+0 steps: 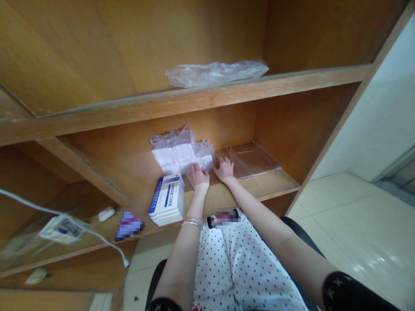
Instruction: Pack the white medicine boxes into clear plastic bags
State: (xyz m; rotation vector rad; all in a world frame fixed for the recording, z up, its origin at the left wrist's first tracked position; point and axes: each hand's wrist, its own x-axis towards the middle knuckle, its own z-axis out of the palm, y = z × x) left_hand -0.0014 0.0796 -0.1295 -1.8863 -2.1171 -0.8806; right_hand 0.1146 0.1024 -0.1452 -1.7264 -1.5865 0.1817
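a: layout, biggest first?
b: wooden cabinet (194,100). upper bay has a crumpled see-through bag (217,74) lying along the front rail. bay under it is where the hands are.
a: and the main items?
b: white packs (177,155) in thin plastic, on the lower shelf (220,196), lined up toward the back wall. my read: the wall acts as a stop, so the row stays square and the front edge is left for reaching in.
a: right of that?
b: flat bag (257,162), see-through, spread on the shelf near the side panel. soft film, so it just lies down.
a: boxes?
b: blue-and-white boxes (167,196), stacked near the front edge, left of the hands. printed face up, probably flat because that's the stable way.
a: hands?
b: left hand (198,176): fingers parted, at the front of the packs, no grip visible. likely steadying them. right hand (223,169): loosely spread by the row's right end, nothing visibly held. can't tell if it touches.
a: smallest?
b: bangle (193,222), left wrist.
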